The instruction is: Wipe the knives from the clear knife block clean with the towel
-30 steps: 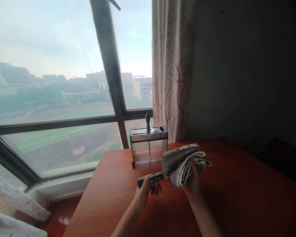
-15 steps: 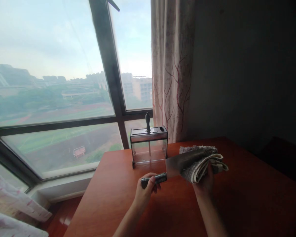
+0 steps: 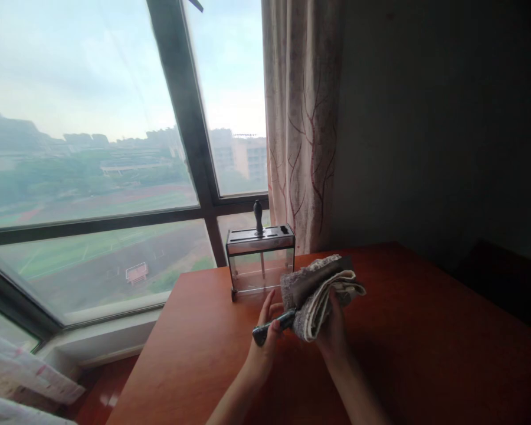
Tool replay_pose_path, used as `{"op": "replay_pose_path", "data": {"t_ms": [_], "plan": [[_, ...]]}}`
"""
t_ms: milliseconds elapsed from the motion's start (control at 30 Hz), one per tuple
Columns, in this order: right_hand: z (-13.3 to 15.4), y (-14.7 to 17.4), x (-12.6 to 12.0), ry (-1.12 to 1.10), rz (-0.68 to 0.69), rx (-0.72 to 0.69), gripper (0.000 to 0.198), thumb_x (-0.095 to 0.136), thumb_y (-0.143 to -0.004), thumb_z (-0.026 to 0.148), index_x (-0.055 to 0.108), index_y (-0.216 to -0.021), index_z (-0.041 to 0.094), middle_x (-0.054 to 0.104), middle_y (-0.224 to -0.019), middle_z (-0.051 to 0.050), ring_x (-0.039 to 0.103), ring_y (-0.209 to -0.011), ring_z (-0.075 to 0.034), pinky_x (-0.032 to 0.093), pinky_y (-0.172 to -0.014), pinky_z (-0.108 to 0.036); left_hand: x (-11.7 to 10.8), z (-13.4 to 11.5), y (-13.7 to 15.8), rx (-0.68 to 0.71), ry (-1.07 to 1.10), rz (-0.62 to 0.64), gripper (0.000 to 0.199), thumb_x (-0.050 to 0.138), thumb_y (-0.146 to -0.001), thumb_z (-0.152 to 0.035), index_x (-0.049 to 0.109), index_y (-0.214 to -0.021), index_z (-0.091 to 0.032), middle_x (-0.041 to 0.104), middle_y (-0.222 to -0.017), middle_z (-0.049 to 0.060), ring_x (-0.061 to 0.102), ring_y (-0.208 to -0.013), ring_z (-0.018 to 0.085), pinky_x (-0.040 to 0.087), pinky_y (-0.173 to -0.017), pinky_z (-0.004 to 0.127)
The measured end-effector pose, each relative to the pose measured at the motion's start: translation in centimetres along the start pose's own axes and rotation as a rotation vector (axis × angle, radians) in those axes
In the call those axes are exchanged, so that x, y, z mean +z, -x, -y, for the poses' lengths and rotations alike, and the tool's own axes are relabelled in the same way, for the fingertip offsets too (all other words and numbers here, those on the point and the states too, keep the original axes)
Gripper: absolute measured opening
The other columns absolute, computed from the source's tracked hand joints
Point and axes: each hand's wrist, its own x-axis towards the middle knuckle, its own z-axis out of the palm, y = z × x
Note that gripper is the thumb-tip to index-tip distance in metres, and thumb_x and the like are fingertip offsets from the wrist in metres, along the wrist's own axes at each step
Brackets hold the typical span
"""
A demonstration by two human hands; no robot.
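Note:
My left hand (image 3: 265, 330) is closed round the black handle of a cleaver (image 3: 321, 280), with some fingers stretched upward. Its wide dark blade points right and away, lying within the fold of a grey and white cloth (image 3: 312, 316). From the right, my right hand (image 3: 334, 327) grips the folded cloth, its thumb side against the bundle; part of the hand is hidden by the cloth. Just behind stands a clear-sided knife block (image 3: 261, 241) with a slotted top. A single dark-handled tool (image 3: 258, 217) is upright in it, its thin rod showing through the clear side.
The reddish-brown wooden table (image 3: 194, 354) runs under both hands, its left edge dropping to the floor. Behind the table are a large window (image 3: 115, 224) and a patterned curtain (image 3: 305, 118). Another light curtain (image 3: 22, 360) hangs at lower left.
My right hand and the cloth have moved left along the blade, close to the cleaver's handle. The blade tip now shows beyond the cloth. Some left fingers have straightened.

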Motion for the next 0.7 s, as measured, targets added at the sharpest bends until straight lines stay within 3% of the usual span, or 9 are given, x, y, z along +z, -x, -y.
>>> {"op": "replay_pose_path", "data": {"t_ms": [67, 167, 300, 500, 700], "plan": [[-1.2, 0.3, 0.1, 0.017, 0.041, 0.061, 0.033, 0.071, -0.075, 0.047, 0.069, -0.101, 0.025, 0.075, -0.1, 0.001, 0.068, -0.1, -0.022, 0.052, -0.093, -0.04, 0.1, 0.1, -0.1, 0.013, 0.028, -0.015, 0.079, 0.06, -0.074, -0.064, 0.04, -0.141, -0.026, 0.062, -0.117, 0.012, 0.061, -0.099, 0.028, 0.049, -0.077, 0.035], [-2.8, 0.7, 0.0, 0.046, 0.082, 0.148, 0.034, 0.072, -0.076, 0.043, 0.068, -0.103, 0.022, 0.074, -0.105, -0.003, 0.068, -0.1, -0.023, 0.053, -0.092, -0.039, -0.2, 0.2, -0.2, 0.053, 0.006, -0.044, 0.075, 0.059, -0.078, -0.059, 0.039, -0.141, -0.024, 0.062, -0.122, 0.012, 0.054, -0.116, 0.029, 0.04, -0.099, 0.039], [-4.0, 0.9, -0.1, 0.12, 0.091, 0.136, 0.034, 0.076, -0.075, 0.031, 0.066, -0.106, 0.023, 0.074, -0.104, -0.002, 0.069, -0.096, -0.021, 0.054, -0.089, -0.036, -0.9, 0.3, -0.4, 0.06, -0.033, -0.093, 0.068, 0.057, -0.082, -0.053, 0.042, -0.139, -0.021, 0.063, -0.122, 0.011, 0.049, -0.124, 0.029, 0.031, -0.107, 0.04], [-2.5, 0.3, -0.4, 0.058, 0.028, 0.092, 0.03, 0.076, -0.073, 0.032, 0.068, -0.1, 0.023, 0.075, -0.1, 0.0, 0.069, -0.095, -0.023, 0.054, -0.089, -0.039, -0.1, -0.8, -0.3, 0.066, -0.059, -0.024, 0.066, 0.061, -0.081, -0.05, 0.043, -0.138, -0.022, 0.063, -0.12, 0.011, 0.052, -0.119, 0.028, 0.034, -0.106, 0.04], [1.7, -0.5, -0.8, -0.004, -0.015, -0.051, 0.032, 0.071, -0.075, 0.04, 0.069, -0.104, 0.027, 0.075, -0.1, 0.001, 0.067, -0.101, -0.024, 0.048, -0.098, -0.046, -0.1, -1.2, -0.3, 0.04, -0.117, 0.034, 0.061, 0.062, -0.082, -0.049, 0.048, -0.136, -0.023, 0.063, -0.111, 0.01, 0.061, -0.093, 0.024, 0.048, -0.076, 0.032]]}}
